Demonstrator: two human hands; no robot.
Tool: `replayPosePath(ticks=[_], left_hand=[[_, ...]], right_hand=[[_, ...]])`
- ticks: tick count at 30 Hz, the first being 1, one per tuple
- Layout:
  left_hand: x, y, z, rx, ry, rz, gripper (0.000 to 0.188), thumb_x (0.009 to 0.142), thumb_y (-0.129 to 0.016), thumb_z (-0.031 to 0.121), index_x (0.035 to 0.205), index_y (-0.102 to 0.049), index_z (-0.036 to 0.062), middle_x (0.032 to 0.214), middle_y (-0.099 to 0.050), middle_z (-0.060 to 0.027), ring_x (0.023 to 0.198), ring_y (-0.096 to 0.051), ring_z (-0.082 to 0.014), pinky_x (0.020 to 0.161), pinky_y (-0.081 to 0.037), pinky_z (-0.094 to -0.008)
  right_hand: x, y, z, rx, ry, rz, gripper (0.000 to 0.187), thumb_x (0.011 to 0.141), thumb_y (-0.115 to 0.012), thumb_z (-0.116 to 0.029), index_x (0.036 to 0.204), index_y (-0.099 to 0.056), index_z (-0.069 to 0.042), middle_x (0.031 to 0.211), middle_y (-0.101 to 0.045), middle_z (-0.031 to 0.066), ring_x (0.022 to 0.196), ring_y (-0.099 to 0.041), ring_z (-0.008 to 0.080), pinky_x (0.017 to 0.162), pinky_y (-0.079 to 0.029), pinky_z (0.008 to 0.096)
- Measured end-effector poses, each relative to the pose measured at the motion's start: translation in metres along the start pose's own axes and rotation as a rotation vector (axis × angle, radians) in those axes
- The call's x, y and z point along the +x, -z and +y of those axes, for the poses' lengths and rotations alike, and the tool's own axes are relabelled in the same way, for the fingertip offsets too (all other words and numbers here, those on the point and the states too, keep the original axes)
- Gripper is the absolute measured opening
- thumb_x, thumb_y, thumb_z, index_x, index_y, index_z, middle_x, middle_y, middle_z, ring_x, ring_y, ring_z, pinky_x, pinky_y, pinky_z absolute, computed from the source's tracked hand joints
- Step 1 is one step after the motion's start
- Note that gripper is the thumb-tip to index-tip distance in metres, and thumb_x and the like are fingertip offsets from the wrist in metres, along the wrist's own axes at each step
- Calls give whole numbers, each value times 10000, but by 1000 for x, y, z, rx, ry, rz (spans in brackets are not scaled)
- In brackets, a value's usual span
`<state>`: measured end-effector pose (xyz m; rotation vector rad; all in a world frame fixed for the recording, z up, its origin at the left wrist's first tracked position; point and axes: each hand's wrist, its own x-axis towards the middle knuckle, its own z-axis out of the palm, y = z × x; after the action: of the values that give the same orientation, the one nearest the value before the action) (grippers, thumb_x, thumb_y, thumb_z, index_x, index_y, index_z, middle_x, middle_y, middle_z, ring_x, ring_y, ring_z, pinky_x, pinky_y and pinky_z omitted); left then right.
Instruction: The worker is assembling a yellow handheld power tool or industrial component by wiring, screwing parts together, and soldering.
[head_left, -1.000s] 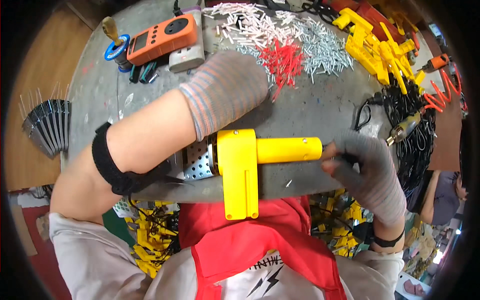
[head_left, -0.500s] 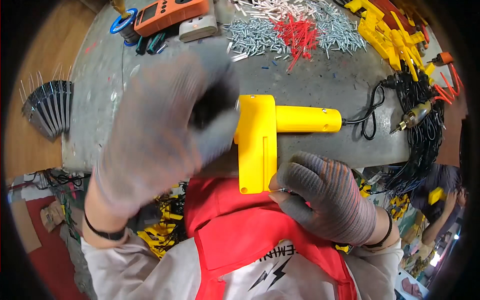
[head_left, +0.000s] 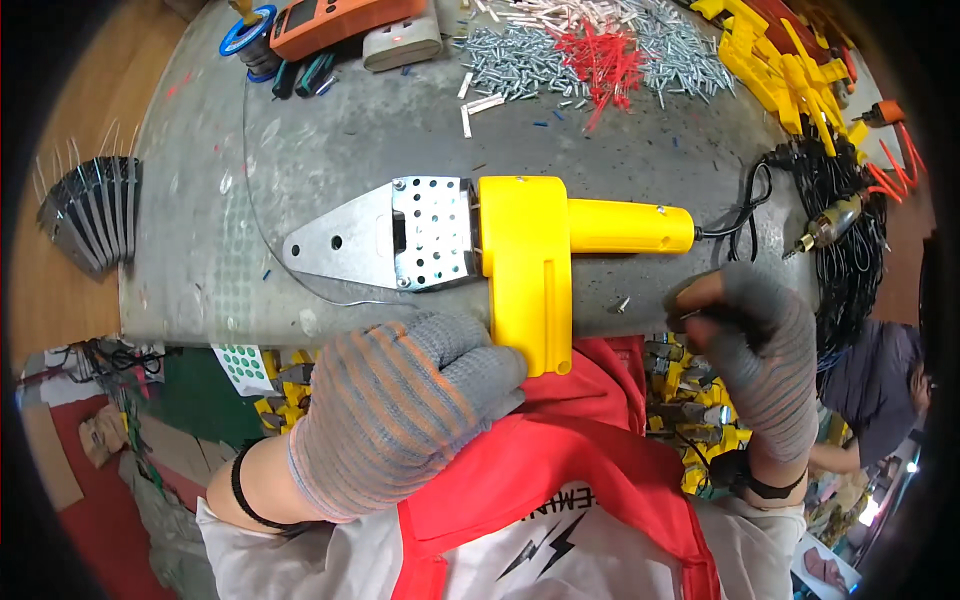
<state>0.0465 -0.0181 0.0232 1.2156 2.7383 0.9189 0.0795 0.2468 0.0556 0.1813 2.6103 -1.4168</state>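
A yellow plastic pipe welding iron lies across the near part of the bench, handle to the right. From its left side extends a perforated metal guard and a flat tapered metal plate. My left hand, in a grey striped fingerless glove, is closed at the near end of the yellow housing, its fingertips against the left edge. My right hand, gloved alike, is off the tool below the handle. Its thumb and fingers are pinched together; what they hold is too small to name. A small screw rests between the housing and that hand.
Piles of screws and red thin pieces lie at the back. An orange meter and a solder spool stand back left. Yellow housings, black cables and a screwdriver crowd the right. Black tapered parts hang at the left edge.
My left hand has come down from over the metal plate to the housing's near end. My right hand has left that end and moved right. The tool has shifted slightly right.
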Motion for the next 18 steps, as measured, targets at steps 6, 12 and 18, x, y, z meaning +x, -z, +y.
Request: replayPosePath(ticks=[6, 12, 18], left_hand=[[3, 2, 4, 39, 37, -87, 376, 673, -814, 224, 996, -664, 104, 909, -644, -87, 734, -631, -281, 612, -501, -373], [19, -3, -11, 347, -211, -26, 558, 770, -629, 621, 1171, -651, 233, 1336, -506, -190, 1194, -477, -464, 973, -401, -550], [25, -27, -19, 273, -159, -87, 501, 747, -678, 561, 1150, -648, 265, 1383, -462, -144, 1266, -418, -463, 998, -364, -582]], right_hand=[[2, 15, 18, -292, 114, 159, 109, 776, -666, -43, 883, -666, -20, 731, -607, 87, 659, -608, 165, 596, -452, 284], [20, 3, 30, -406, 347, 242, 187, 751, -689, -45, 923, -625, -81, 781, -583, 110, 722, -610, 301, 626, -481, 365], [52, -3, 52, -592, 855, 186, 216, 704, -724, -67, 876, -599, -108, 858, -599, 90, 737, -594, 298, 652, -509, 392]])
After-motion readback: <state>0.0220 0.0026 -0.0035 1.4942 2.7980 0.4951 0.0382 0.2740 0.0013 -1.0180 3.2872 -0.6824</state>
